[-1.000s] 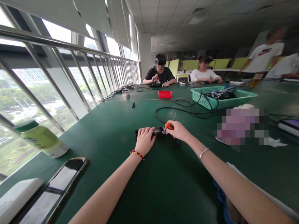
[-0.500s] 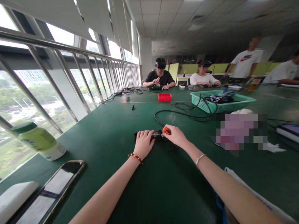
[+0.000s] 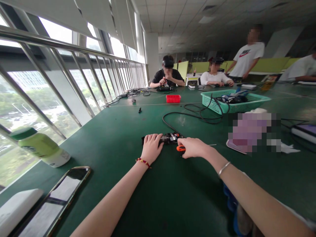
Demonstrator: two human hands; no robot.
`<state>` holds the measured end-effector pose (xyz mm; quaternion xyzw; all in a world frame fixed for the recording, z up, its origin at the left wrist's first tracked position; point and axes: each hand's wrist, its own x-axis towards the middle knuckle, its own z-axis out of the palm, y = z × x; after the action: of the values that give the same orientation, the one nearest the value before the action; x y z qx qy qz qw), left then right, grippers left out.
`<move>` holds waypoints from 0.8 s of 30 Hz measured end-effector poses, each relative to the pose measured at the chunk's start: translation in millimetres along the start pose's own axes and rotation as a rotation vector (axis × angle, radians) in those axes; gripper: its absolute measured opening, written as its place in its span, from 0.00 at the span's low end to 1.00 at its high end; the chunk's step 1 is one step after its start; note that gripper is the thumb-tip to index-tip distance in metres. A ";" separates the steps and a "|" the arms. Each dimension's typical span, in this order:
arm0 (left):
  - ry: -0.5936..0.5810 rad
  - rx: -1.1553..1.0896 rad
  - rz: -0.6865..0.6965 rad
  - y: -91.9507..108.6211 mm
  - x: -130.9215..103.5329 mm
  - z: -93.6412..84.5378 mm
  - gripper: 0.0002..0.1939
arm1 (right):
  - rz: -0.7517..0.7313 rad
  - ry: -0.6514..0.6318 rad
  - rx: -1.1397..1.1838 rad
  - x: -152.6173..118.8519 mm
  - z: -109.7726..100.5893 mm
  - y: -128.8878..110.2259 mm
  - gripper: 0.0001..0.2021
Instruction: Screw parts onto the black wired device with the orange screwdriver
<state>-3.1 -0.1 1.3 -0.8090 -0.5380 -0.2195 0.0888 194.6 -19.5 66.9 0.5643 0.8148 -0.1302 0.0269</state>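
Note:
My left hand is closed over the left part of a long black device, pressing it to the green table. Metal and small orange parts show on the device's uncovered right end, where a black cable leads off. My right hand grips an orange-and-black screwdriver just right of that end, apart from it. Its orange handle points left, and what looks like its thin shaft sticks out to the right beyond the hand. Most of the handle is hidden by my fingers.
A teal basket of cables and tools stands ahead on the right, near a red tray. At left are a bottle, a phone and a white box. Several people are across the table.
My right hand has moved back and to the right, bringing the screwdriver away from the device's end. My left hand stays on the device. The standing person has shifted left.

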 end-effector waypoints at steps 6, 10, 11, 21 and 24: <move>-0.002 -0.004 -0.002 0.8 -0.1 -0.8 0.18 | -0.020 0.004 -0.027 2.2 6.0 -5.8 0.11; -0.013 0.007 -0.006 1.4 -0.1 -0.7 0.19 | -0.036 0.044 -0.038 3.9 11.1 -8.5 0.08; -0.014 0.009 -0.007 1.5 -0.1 -0.7 0.19 | -0.044 0.055 -0.036 4.4 12.2 -9.3 0.07; -0.011 -0.012 -0.009 0.9 0.0 -1.4 0.18 | 0.015 0.260 -0.004 16.9 9.2 6.1 0.11; -0.009 -0.023 -0.007 1.2 0.3 -2.2 0.18 | 0.039 0.304 -0.035 20.0 10.0 12.1 0.13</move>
<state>-2.5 -1.2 3.5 -0.8091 -0.5387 -0.2222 0.0762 197.6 0.3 51.2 0.5927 0.8005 -0.0286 -0.0843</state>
